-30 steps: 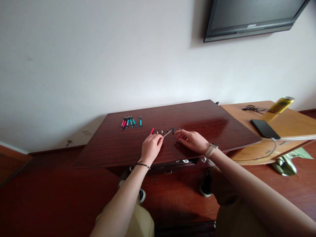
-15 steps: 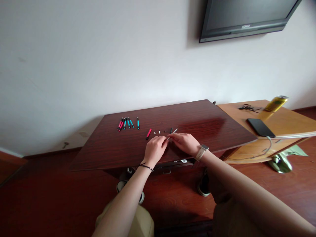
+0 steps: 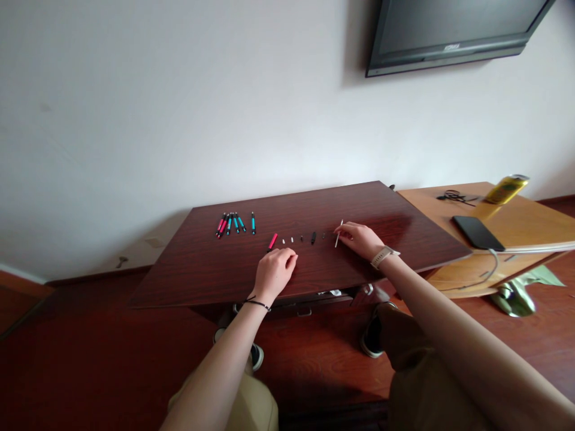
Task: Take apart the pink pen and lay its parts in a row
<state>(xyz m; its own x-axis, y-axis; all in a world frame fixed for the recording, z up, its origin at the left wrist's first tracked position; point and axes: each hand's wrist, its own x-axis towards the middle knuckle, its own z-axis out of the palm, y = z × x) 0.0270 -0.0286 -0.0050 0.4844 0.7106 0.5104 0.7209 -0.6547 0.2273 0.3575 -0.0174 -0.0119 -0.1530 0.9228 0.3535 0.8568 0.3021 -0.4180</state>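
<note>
My right hand (image 3: pixel 358 237) pinches a thin pale pen refill (image 3: pixel 338 238) just above the dark wooden table. Fingers curled, my left hand (image 3: pixel 276 272) rests near the table's front edge and nothing shows in it. Just beyond it lies a red pen barrel (image 3: pixel 272 241). To the right of the barrel, small pen parts form a row: a white piece (image 3: pixel 283 242), another white piece (image 3: pixel 291 239), a tiny dark piece (image 3: pixel 302 238), a black grip piece (image 3: pixel 313 237) and what looks like a small spring (image 3: pixel 324 235).
Several red and blue pens (image 3: pixel 236 223) lie at the table's back left. On the lighter cabinet to the right are a phone (image 3: pixel 477 232) with a cable, a black cord (image 3: pixel 456 196) and a yellow can (image 3: pixel 507 189). A television (image 3: pixel 449 36) hangs above.
My hands have come apart. The right one has moved right with the refill, uncovering the black grip piece and the small spring-like part; the left has drawn back slightly toward me.
</note>
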